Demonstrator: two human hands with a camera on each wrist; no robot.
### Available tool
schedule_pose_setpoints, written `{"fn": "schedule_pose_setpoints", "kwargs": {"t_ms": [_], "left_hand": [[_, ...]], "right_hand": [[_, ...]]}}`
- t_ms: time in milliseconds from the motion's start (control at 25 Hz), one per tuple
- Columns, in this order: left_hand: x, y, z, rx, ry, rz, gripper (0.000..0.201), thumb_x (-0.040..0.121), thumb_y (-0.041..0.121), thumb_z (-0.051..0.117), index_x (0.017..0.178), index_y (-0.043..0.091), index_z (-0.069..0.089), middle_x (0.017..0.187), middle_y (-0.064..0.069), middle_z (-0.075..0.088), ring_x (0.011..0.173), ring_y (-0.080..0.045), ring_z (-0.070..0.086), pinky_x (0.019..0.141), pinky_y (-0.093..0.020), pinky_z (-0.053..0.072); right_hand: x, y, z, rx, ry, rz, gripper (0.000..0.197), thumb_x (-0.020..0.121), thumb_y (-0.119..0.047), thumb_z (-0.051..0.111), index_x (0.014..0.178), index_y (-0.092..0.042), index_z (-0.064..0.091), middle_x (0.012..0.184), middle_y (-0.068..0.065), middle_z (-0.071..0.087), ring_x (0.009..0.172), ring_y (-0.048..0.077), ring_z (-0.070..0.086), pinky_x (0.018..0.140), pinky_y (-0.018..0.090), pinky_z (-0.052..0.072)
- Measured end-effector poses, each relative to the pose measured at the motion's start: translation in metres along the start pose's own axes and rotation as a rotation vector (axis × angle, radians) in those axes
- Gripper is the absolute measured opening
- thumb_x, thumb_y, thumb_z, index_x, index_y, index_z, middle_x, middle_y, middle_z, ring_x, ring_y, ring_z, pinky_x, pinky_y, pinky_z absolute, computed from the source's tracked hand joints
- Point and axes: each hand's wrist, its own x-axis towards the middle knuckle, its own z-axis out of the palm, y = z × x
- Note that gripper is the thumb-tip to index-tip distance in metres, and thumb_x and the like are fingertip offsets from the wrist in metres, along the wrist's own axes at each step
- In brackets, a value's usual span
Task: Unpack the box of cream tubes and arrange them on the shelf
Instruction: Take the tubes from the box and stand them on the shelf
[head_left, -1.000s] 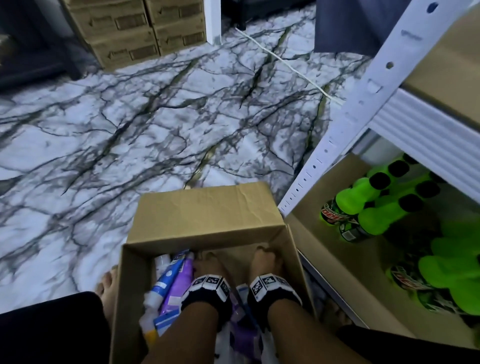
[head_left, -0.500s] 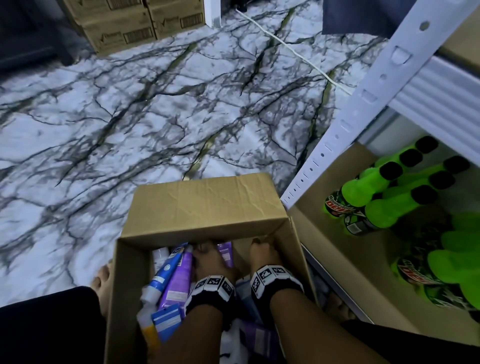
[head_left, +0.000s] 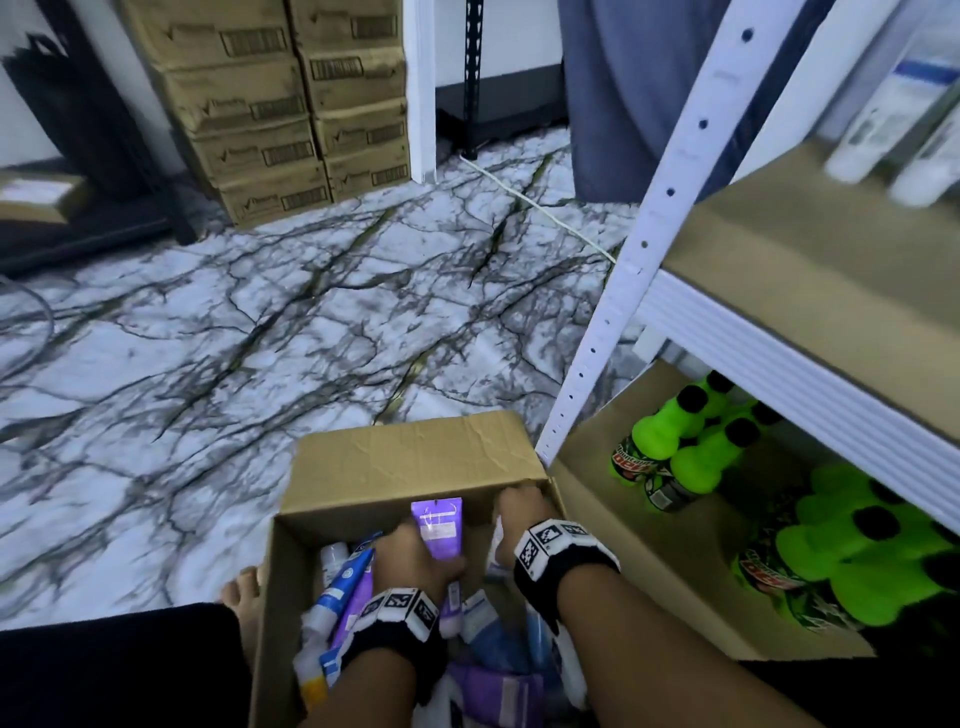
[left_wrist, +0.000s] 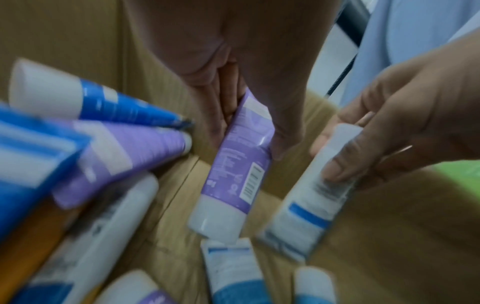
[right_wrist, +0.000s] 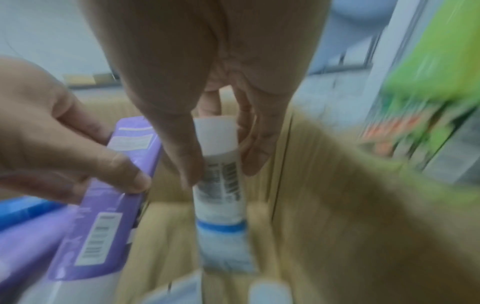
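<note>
An open cardboard box (head_left: 415, 457) sits on the floor in front of me, holding several cream tubes in purple, blue and white. My left hand (head_left: 410, 561) grips a purple tube (head_left: 439, 525) (left_wrist: 239, 160) and holds it near the box's far wall, crimped end up. My right hand (head_left: 519, 512) grips a white tube with a blue band (right_wrist: 221, 185) (left_wrist: 319, 193) at the box's right side; the hand mostly hides it in the head view. The shelf board (head_left: 810, 270) stands at the right with white tubes (head_left: 883, 119) at its back.
The white shelf post (head_left: 613, 312) rises just right of the box. Green bottles (head_left: 691, 447) lie on the lower shelf. Stacked cardboard cartons (head_left: 270, 104) stand far across the marble floor (head_left: 208, 338), and a white cable (head_left: 535, 208) runs along it. My bare foot (head_left: 241, 597) rests left of the box.
Both hands have risen inside the box, the left lifting the purple tube and the right the white one. The head view has tilted up, showing the upper shelf.
</note>
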Motion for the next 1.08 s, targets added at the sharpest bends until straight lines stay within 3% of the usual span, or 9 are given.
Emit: {"fn": "schedule_pose_setpoints", "kwargs": {"t_ms": [40, 160, 240, 360, 440, 520, 600, 840, 1080], "left_hand": [[-0.002, 0.004, -0.008, -0.007, 0.02, 0.015, 0.041, 0.063, 0.039, 0.077, 0.093, 0.012, 0.069, 0.096, -0.011, 0.073, 0.095, -0.03, 0.067, 0.072, -0.027, 0.047], [-0.02, 0.024, -0.043, -0.035, 0.093, 0.099, 0.048, 0.06, 0.046, 0.078, 0.095, 0.015, 0.069, 0.096, -0.01, 0.073, 0.097, -0.03, 0.066, 0.076, -0.028, 0.05], [-0.03, 0.04, -0.065, -0.055, 0.131, 0.16, 0.047, 0.059, 0.045, 0.079, 0.096, 0.017, 0.069, 0.095, -0.009, 0.073, 0.094, -0.029, 0.067, 0.076, -0.029, 0.05], [-0.054, 0.072, -0.1, -0.075, 0.192, 0.262, 0.044, 0.059, 0.042, 0.077, 0.095, 0.018, 0.069, 0.091, -0.007, 0.074, 0.09, -0.028, 0.068, 0.07, -0.026, 0.048], [-0.071, 0.097, -0.122, -0.103, 0.236, 0.326, 0.045, 0.056, 0.042, 0.076, 0.094, 0.018, 0.069, 0.087, -0.006, 0.073, 0.086, -0.027, 0.068, 0.068, -0.025, 0.049], [-0.089, 0.123, -0.141, -0.114, 0.258, 0.388, 0.041, 0.058, 0.038, 0.079, 0.09, 0.016, 0.069, 0.085, -0.006, 0.073, 0.083, -0.026, 0.068, 0.068, -0.026, 0.051], [-0.108, 0.149, -0.158, -0.147, 0.276, 0.452, 0.038, 0.057, 0.037, 0.08, 0.087, 0.016, 0.069, 0.082, -0.006, 0.073, 0.079, -0.024, 0.068, 0.068, -0.028, 0.054], [-0.168, 0.222, -0.185, -0.179, 0.347, 0.665, 0.04, 0.058, 0.039, 0.081, 0.09, 0.017, 0.071, 0.083, -0.005, 0.073, 0.083, -0.025, 0.068, 0.067, -0.023, 0.046], [-0.215, 0.303, -0.188, -0.305, 0.264, 0.842, 0.038, 0.052, 0.033, 0.087, 0.082, 0.018, 0.07, 0.074, 0.006, 0.072, 0.071, -0.012, 0.067, 0.066, -0.022, 0.051]], "right_hand": [[-0.007, -0.002, -0.008, 0.01, 0.025, -0.002, 0.035, 0.091, -0.011, 0.057, 0.124, 0.001, 0.058, 0.129, 0.02, 0.054, 0.117, 0.032, 0.056, 0.082, 0.011, 0.047], [-0.044, -0.001, -0.044, 0.006, 0.167, -0.029, 0.043, 0.08, -0.028, 0.071, 0.115, -0.005, 0.059, 0.12, 0.014, 0.056, 0.107, 0.031, 0.063, 0.087, 0.03, 0.055], [-0.066, 0.001, -0.066, 0.033, 0.207, -0.031, 0.046, 0.074, -0.037, 0.074, 0.106, -0.007, 0.062, 0.11, 0.011, 0.061, 0.096, 0.029, 0.066, 0.075, 0.03, 0.056], [-0.104, 0.012, -0.102, 0.14, 0.337, -0.016, 0.031, 0.07, -0.039, 0.074, 0.072, -0.013, 0.057, 0.069, 0.004, 0.06, 0.057, 0.019, 0.056, 0.046, 0.02, 0.04], [-0.132, 0.021, -0.125, 0.26, 0.42, -0.015, 0.029, 0.073, -0.032, 0.072, 0.064, -0.013, 0.052, 0.066, 0.011, 0.06, 0.058, 0.024, 0.058, 0.05, 0.024, 0.046], [-0.159, 0.031, -0.144, 0.387, 0.507, -0.046, 0.019, 0.078, -0.028, 0.071, 0.083, -0.013, 0.061, 0.1, 0.016, 0.069, 0.093, 0.03, 0.066, 0.078, 0.032, 0.053], [-0.183, 0.041, -0.16, 0.477, 0.539, -0.102, 0.034, 0.085, -0.03, 0.067, 0.114, -0.013, 0.063, 0.12, 0.008, 0.064, 0.111, 0.027, 0.06, 0.091, 0.028, 0.046], [-0.24, 0.071, -0.204, 0.776, 0.681, -0.281, 0.01, 0.089, -0.014, 0.063, 0.092, -0.012, 0.072, 0.075, 0.004, 0.066, 0.07, 0.02, 0.059, 0.065, 0.033, 0.048], [-0.278, 0.115, -0.249, 1.107, 0.791, -0.288, 0.022, 0.085, 0.003, 0.066, 0.106, -0.002, 0.068, 0.087, 0.01, 0.07, 0.078, 0.023, 0.065, 0.078, 0.038, 0.053]]}}
